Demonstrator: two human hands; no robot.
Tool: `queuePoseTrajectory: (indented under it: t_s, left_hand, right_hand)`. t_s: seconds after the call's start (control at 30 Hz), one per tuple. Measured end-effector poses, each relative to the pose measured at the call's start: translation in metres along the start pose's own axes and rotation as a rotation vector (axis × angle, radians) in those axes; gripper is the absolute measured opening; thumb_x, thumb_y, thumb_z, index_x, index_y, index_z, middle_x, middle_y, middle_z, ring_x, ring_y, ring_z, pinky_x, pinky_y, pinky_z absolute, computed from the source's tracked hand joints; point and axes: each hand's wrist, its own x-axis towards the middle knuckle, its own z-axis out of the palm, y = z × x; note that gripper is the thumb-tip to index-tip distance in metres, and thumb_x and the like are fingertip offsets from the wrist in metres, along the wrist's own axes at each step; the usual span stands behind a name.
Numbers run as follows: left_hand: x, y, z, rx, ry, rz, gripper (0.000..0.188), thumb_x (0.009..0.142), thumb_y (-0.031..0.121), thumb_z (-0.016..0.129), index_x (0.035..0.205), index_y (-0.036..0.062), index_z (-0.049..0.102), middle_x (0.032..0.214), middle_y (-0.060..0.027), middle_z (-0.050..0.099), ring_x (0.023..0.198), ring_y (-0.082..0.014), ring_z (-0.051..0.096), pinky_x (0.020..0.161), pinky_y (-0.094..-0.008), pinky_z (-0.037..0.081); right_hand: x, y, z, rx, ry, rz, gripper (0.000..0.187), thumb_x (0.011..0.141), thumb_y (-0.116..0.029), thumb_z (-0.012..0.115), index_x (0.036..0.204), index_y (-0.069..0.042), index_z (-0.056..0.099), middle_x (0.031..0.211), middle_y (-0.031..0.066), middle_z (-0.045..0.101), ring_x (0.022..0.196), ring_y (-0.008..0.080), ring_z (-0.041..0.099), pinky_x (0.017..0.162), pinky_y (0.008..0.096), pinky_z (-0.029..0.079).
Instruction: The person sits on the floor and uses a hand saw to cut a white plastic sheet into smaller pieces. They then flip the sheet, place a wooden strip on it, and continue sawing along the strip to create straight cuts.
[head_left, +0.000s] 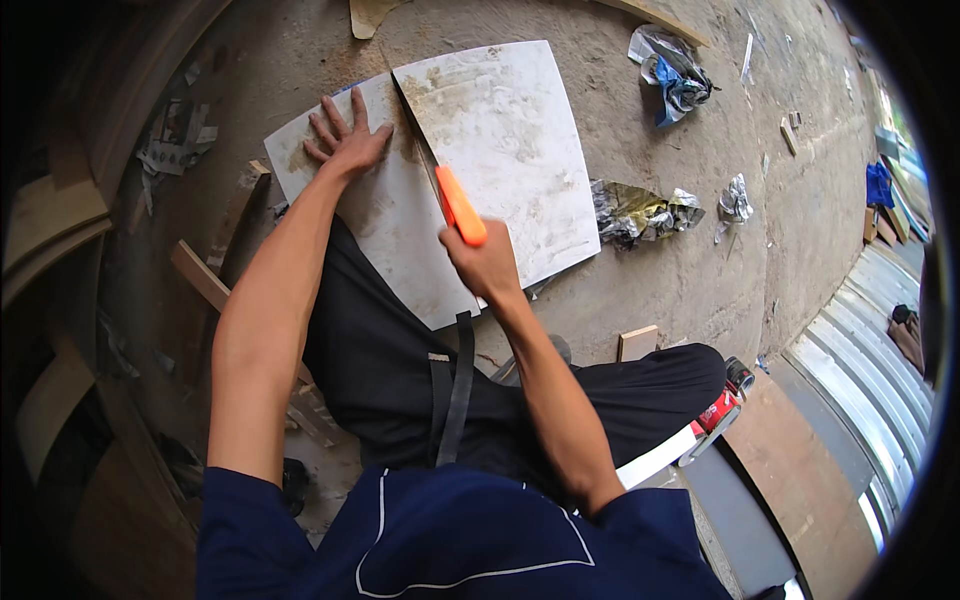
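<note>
A dirty white board lies in front of me, partly over my left leg. My right hand is wrapped round the orange handle of a handsaw. The dark blade points away from me and sits in a long cut that runs across the board. To the left of the cut, my left hand lies flat on the board with its fingers spread. Part of the blade below the board is hidden.
Crumpled foil-like wrappers and a blue-and-silver scrap litter the floor on the right. Wood strips lie left of my legs. A small wood block rests by my right knee. Corrugated metal sheeting stands far right.
</note>
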Motion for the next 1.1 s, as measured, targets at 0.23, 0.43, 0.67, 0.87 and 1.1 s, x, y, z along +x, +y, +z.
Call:
queuePoseTrajectory:
  t_s: [0.23,0.43,0.67,0.87,1.1]
  left_hand:
    - [-0.006,-0.01,-0.008,0.003,-0.001,-0.043,0.091,0.088,0.063,0.042,0.15,0.0316,-0.016,0.152,-0.0151,-0.033,0.138,-0.0434,-0.03,0.104,-0.0673,-0.015]
    - [0.002,0.0,0.0,0.002,0.015,0.002,0.091,0.088,0.064,0.042,0.15,0.0315,-0.016,0.152,-0.0157,-0.033,0.138,-0.0441,-0.03,0.104,-0.0676,-0.015]
    - [-0.001,-0.005,-0.006,-0.013,0.012,-0.009,0.091,0.088,0.064,0.042,0.15,0.0315,-0.015,0.153,-0.016,-0.032,0.138,-0.0447,-0.029,0.104,-0.0677,-0.014]
    - [0.002,-0.004,-0.001,0.012,0.006,-0.005,0.091,0.088,0.064,0.042,0.15,0.0317,-0.015,0.152,-0.0159,-0.032,0.138,-0.0445,-0.03,0.104,-0.0675,-0.014]
    - [0.001,-0.002,-0.004,0.01,-0.001,-0.022,0.09,0.088,0.065,0.042,0.15,0.0331,-0.016,0.152,-0.0151,-0.033,0.138,-0.0426,-0.03,0.104,-0.068,-0.014]
  right_hand:
    - [-0.072,0.007,-0.022,0.014,-0.066,-0.089,0.022,0.077,-0.01,0.063,0.064,0.003,0.053,0.053,0.0124,0.05,0.047,0.0155,0.047,0.049,0.0341,0.039]
    - [-0.01,0.012,0.006,0.018,0.019,-0.076,0.029,0.077,-0.016,0.063,0.062,0.005,0.05,0.051,0.017,0.046,0.043,0.0218,0.042,0.047,0.0367,0.037]
    - [-0.057,0.014,-0.014,0.026,-0.067,-0.057,0.026,0.077,-0.015,0.063,0.064,0.004,0.051,0.053,0.0146,0.049,0.044,0.0197,0.045,0.047,0.0358,0.037]
    - [-0.039,0.024,-0.006,0.061,-0.002,-0.072,0.03,0.079,-0.016,0.062,0.062,0.004,0.049,0.049,0.0115,0.045,0.044,0.0146,0.039,0.046,0.035,0.035]
    - [-0.045,0.013,-0.011,0.042,-0.018,-0.066,0.028,0.078,-0.015,0.062,0.061,0.004,0.05,0.049,0.0132,0.046,0.044,0.0174,0.042,0.047,0.0359,0.036]
